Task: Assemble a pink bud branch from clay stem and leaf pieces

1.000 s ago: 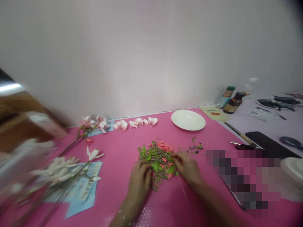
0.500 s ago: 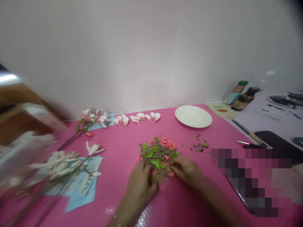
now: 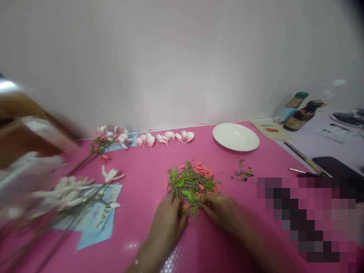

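Spot loose heap of green, brown and coral-pink pieces [image 3: 188, 183] on pink tabletop [image 3: 142, 170], nearer than white plate [image 3: 236, 137]. Note left hand [image 3: 168, 212] curled against its near-left edge, right hand [image 3: 218, 206] against near-right; cannot tell of any pinch on a piece. Judge pieces light, probably stiff plastic, not slippery. Beware of tangling or snapping thin rings [image 3: 173, 178]. Best to take brown sticks [image 3: 187, 185] mid-length, large near ring [image 3: 193, 210] by the rim, thumb opposite forefinger.

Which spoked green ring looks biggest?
The olive-green spoked ring between the left hand and the right hand; the other green rings look narrower.
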Motion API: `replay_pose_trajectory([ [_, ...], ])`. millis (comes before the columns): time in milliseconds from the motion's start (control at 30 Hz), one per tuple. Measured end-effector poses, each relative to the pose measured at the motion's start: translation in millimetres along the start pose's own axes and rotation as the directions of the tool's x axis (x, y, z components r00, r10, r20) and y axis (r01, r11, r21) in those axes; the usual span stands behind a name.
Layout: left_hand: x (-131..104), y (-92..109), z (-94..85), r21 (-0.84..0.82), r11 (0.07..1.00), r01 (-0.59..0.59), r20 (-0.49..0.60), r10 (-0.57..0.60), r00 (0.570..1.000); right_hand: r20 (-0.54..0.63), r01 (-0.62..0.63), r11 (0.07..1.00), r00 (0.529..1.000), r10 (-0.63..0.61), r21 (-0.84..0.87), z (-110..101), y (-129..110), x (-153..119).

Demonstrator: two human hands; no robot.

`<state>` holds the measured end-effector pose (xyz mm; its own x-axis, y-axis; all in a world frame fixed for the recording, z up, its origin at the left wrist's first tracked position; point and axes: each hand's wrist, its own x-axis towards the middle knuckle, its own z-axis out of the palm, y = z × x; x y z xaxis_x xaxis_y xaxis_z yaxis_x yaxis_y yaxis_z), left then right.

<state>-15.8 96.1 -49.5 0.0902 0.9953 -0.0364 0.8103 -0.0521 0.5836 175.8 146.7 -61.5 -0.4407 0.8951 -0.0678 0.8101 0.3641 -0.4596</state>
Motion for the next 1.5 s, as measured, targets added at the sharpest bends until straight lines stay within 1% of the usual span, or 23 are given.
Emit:
replay_pose_trajectory([
  [133,4,-4,5.9,-0.008,1.000,-0.014,-0.032,0.014,0.999,-0.035,-0.006,0.999,0.999,0.005,-0.040,1,-2,-1],
  [233,6,-7,8.6,-0.032,0.999,-0.025,-0.044,0.024,0.999,-0.036,-0.019,0.998,0.999,0.018,-0.055,-1,-6,-2],
  [400,7,-4,4.3,-0.094,0.995,-0.046,-0.058,0.040,0.998,-0.035,-0.052,0.997,0.998,0.050,-0.058,-4,-12,-3],
  [567,6,-1,1.4,-0.150,0.989,-0.017,-0.051,0.009,0.999,-0.058,-0.075,0.995,0.996,0.071,-0.062,-2,-14,-2],
  [700,7,-4,5.2,-0.163,0.987,0.000,-0.070,-0.011,0.997,-0.089,-0.090,0.995,0.992,0.085,-0.054,2,-13,-2],
  [800,7,-8,8.4,-0.188,0.982,-0.011,-0.094,-0.007,0.996,-0.104,-0.093,0.995,0.991,0.089,-0.025,3,-11,-2],
  [900,7,-10,10.5,-0.222,0.975,-0.032,-0.122,0.005,0.993,-0.105,-0.052,0.998,0.993,0.057,0.045,1,-10,-2],
  [1000,8,-9,10.8,-0.281,0.957,-0.063,-0.132,0.027,0.991,-0.094,0.030,0.990,0.995,-0.017,0.135,-2,-11,-1],
  [1100,10,-5,8.7,-0.358,0.929,-0.091,-0.121,0.050,0.991,-0.091,0.104,0.965,0.992,-0.084,0.242,-2,-14,-1],
  [1200,10,-2,6.5,-0.435,0.897,-0.079,-0.083,0.047,0.995,-0.096,0.142,0.934,0.989,-0.117,0.328,-1,-17,-1],
  [1267,11,-2,6.8,-0.498,0.866,-0.031,-0.051,0.007,0.999,-0.096,0.138,0.926,0.989,-0.111,0.352,-2,-17,0],
  [1300,11,-2,7.6,-0.536,0.844,0.004,-0.042,-0.031,0.999,-0.095,0.117,0.924,0.992,-0.089,0.364,-3,-16,0],
  [1400,12,-7,10.7,-0.639,0.762,0.107,-0.060,-0.188,0.980,-0.092,-0.013,0.925,0.994,0.052,0.381,-7,-10,1],
  [1433,13,-9,11.4,-0.653,0.747,0.128,-0.074,-0.230,0.970,-0.090,-0.063,0.926,0.991,0.103,0.371,-9,-7,1],
  [1500,15,-13,11.7,-0.649,0.746,0.148,-0.096,-0.273,0.957,-0.090,-0.141,0.935,0.980,0.179,0.325,-12,-2,3],
])
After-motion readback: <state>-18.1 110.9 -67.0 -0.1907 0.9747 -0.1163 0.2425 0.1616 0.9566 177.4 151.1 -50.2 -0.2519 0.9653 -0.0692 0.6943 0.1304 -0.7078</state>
